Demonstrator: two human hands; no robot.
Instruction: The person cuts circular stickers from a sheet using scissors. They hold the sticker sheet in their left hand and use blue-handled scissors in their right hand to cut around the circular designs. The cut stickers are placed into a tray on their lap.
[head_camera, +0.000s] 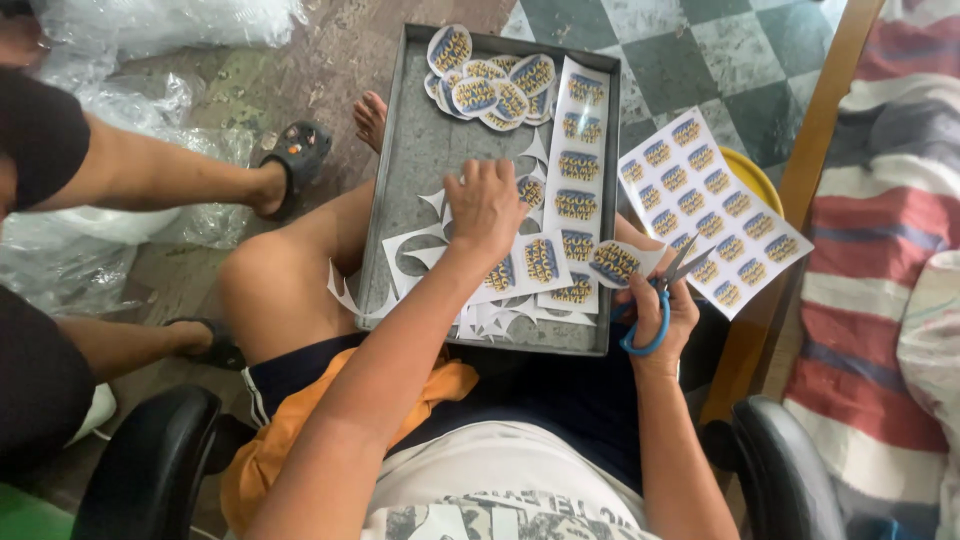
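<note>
The left hand (485, 205) lies palm down, fingers spread, on a cut sticker strip (520, 265) in the metal tray (410, 160) on the lap. The right hand (660, 310) grips blue scissors (655, 315), blades slightly apart, beside a cut sticker (615, 262) at the tray's right edge; whether it pinches that sticker is unclear. The paper looks light, thin and floppy, likely best pinched at an edge. Cut stickers pile (490, 80) at the tray's far end; an uncut sheet (710, 210) lies to the right.

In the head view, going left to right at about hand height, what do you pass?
Another person's sandalled foot → left hand on the cut sticker sheets in the metal tray → narrow sticker strip → right hand holding blue-handled scissors → full sticker sheet → striped cloth.
</note>
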